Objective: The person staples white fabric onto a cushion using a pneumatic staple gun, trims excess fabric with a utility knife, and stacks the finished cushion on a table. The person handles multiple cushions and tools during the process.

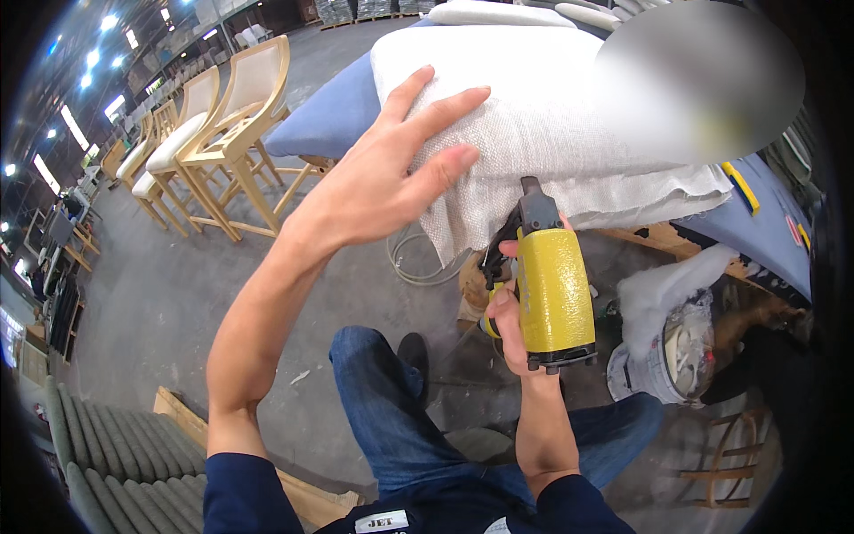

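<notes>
A seat cushion (534, 107) covered in off-white woven fabric lies on a blue padded bench (334, 116), its raw fabric edge hanging over the near side. My left hand (387, 178) rests on the left part of the cover, fingers spread and pressing flat. In my right hand (509, 325) is a yellow and black staple gun (553, 285), gripped by its handle. Its black nose points away from me and meets the fabric along the cushion's near lower edge. Whether the trigger is pressed is hidden behind the tool's body.
At the bench's right lie a yellow-handled tool (741, 188) and other small tools. A white bucket (636, 378) of scraps stands below, with white wadding (672, 289) over it. Wooden chairs (236, 133) stand far left, ribbed grey-green upholstery (133, 445) near left. A hose (405, 271) coils on the floor.
</notes>
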A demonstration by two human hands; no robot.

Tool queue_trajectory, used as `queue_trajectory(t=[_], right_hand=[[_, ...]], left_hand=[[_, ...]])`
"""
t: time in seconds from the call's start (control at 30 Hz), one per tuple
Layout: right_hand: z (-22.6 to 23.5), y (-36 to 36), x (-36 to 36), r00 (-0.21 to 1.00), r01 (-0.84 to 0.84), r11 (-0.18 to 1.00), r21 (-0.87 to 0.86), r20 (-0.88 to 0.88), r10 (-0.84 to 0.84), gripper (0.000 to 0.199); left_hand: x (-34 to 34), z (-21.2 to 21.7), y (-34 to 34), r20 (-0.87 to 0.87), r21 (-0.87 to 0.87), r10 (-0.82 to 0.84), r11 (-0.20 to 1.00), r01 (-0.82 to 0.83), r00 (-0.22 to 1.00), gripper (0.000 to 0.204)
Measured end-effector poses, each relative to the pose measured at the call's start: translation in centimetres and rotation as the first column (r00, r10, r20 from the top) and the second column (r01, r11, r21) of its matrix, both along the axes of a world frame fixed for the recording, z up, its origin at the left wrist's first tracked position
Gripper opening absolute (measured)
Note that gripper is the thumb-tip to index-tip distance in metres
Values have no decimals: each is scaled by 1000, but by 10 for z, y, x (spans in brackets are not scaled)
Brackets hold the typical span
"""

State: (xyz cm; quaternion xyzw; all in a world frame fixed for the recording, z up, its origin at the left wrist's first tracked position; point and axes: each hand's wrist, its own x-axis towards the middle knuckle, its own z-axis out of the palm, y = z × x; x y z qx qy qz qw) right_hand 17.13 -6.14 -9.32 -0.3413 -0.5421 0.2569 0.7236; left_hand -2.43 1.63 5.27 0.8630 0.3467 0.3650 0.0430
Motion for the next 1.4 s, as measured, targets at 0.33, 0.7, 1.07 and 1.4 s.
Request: queue_trajectory(t=[0.33, 0.7, 1.07, 1.4], right_hand=[[-8, -1, -3, 998, 3, 1000, 3, -65, -3, 73], [10, -23, -15, 990, -132, 988, -83, 33, 135, 85], [-11, 2, -24, 979, -35, 987, 155, 204, 3, 75], [15, -25, -27, 981, -174, 985, -17, 80, 174, 103]], left_hand=[[8, -16, -12, 14, 85, 49, 995, -50, 999, 69], [15, -24, -21, -3, 164, 138, 977, -136, 990, 85], [19, -25, -24, 23, 178, 151, 972, -153, 988, 95], [17, -22, -23, 11, 146, 190, 971, -190, 982, 101]])
